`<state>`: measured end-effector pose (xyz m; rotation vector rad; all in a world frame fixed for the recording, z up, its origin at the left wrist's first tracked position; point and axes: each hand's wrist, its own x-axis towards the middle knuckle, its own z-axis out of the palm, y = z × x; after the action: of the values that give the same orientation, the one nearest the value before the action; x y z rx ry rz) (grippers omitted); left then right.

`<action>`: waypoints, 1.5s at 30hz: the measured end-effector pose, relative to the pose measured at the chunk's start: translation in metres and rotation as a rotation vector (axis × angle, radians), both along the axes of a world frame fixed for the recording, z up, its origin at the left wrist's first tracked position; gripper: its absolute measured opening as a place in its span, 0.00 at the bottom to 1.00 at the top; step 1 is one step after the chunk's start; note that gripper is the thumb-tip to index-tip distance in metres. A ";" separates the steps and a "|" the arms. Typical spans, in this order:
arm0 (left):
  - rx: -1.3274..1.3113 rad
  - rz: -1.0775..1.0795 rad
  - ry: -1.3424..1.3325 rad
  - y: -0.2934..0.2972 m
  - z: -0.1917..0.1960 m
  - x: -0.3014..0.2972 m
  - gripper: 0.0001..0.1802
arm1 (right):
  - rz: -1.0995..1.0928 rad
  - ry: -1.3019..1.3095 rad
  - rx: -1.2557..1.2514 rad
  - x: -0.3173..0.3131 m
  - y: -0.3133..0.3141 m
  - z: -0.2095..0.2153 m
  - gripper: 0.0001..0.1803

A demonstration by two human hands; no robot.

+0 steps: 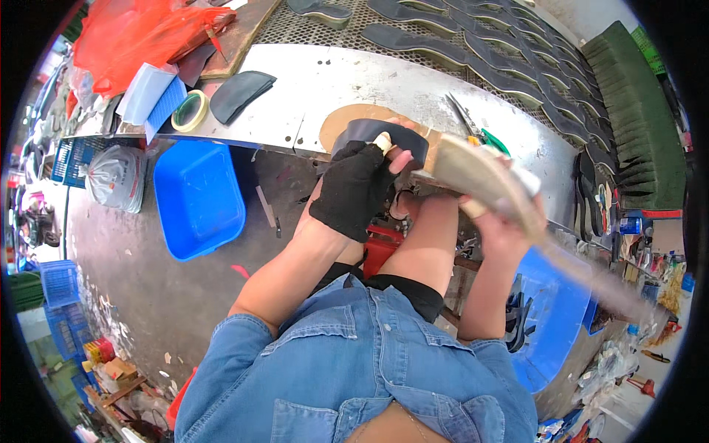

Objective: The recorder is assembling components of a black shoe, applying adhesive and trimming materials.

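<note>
My left hand (360,183), in a black fingerless glove with a taped fingertip, grips a dark curved shoe insole (384,134) at the near edge of the metal workbench (354,81). My right hand (502,221) is shut on the handle of a wide glue brush (480,177), its pale bristles tilted toward the insole and blurred. A tan sole-shaped piece (347,118) lies flat on the bench just behind the insole.
Rows of dark insoles (487,52) cover a mesh rack at the back. Scissors (469,122) with green handles, a tape roll (190,111), a black piece (240,92) and red plastic bags (140,33) lie on the bench. Blue tubs (198,199) (554,317) stand below.
</note>
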<state>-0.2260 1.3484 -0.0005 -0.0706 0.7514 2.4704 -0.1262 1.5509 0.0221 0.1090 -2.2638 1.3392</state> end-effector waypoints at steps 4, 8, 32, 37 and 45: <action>0.069 -0.038 0.165 0.002 -0.001 0.005 0.26 | -0.060 0.337 0.075 -0.016 -0.067 0.030 0.15; 0.051 0.014 0.222 0.006 -0.002 0.010 0.25 | -0.049 0.344 0.223 -0.014 -0.072 0.033 0.16; 0.219 -0.015 0.133 0.009 -0.001 0.014 0.22 | -0.022 0.333 0.269 -0.021 -0.073 0.025 0.16; 0.210 -0.059 0.142 0.008 0.006 0.017 0.23 | -0.018 0.346 0.288 -0.022 -0.070 0.026 0.15; 0.162 -0.059 0.214 0.002 -0.002 -0.003 0.26 | -0.096 0.323 0.159 -0.025 -0.065 0.017 0.15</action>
<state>-0.2294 1.3501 -0.0027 0.2764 0.6274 2.4974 -0.1515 1.4862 0.0396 0.2492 -2.0686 1.0106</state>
